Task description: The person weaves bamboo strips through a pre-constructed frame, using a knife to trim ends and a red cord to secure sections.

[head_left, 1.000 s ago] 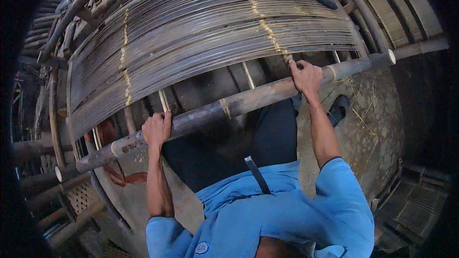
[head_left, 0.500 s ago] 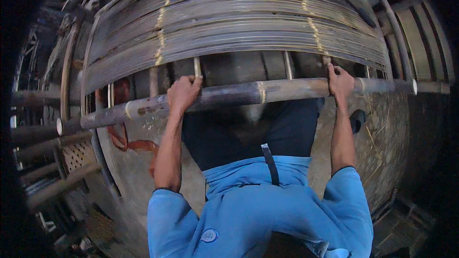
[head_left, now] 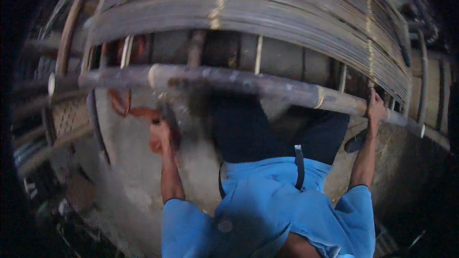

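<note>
From here I see the person's two arms spread wide apart. The right forearm (head_left: 364, 157) is reaching forward and a little outward, and the right hand (head_left: 376, 108) lies far ahead of the body, its fingers (head_left: 374, 97) bent and closed. The left forearm (head_left: 169, 174) points also forward, but its hand (head_left: 161, 134) is nearer to the body, and too blurred for me to tell its fingers.

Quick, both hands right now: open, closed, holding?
Left hand: apart from the bamboo pole, too blurred to tell open or closed.
Right hand: at the pole's right part; can't tell whether it's gripping.
</note>
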Tool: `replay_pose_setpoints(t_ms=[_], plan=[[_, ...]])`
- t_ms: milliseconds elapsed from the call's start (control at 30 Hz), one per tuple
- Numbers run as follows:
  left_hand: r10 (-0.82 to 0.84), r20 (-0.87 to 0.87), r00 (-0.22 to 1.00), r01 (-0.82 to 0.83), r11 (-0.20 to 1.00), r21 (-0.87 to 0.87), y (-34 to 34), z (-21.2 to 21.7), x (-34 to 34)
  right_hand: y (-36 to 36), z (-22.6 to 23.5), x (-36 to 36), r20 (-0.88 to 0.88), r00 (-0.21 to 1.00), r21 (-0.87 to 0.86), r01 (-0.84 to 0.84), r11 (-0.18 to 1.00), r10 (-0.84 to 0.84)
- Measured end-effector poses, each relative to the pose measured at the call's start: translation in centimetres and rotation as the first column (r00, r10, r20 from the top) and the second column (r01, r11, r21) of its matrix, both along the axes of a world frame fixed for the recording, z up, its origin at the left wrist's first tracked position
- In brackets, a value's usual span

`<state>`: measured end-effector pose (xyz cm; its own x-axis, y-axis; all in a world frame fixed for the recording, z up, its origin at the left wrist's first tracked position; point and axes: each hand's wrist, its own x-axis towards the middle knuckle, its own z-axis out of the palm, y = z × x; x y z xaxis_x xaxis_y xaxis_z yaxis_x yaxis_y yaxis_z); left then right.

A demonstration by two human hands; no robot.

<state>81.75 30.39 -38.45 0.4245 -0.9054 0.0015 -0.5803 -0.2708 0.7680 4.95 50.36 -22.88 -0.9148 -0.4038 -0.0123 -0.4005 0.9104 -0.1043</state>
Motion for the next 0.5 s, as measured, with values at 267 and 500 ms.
replay_pose_setpoints(t_ms=[267, 500], plan=[[-0.021, 0.158, 0.987, -0.017, 0.972, 0.236, -2.4, -13.5, 9.9, 6.7, 1.3, -7.4, -0.159, 0.846, 0.159, -0.487, 0.859, 0.509], [-0.059, 0.649, 0.759, 0.118, 0.992, -0.047, -12.3, -16.4, 23.0, 5.4, -0.9, -6.8, 0.114, 0.859, 0.090, -0.510, 0.856, 0.500]])
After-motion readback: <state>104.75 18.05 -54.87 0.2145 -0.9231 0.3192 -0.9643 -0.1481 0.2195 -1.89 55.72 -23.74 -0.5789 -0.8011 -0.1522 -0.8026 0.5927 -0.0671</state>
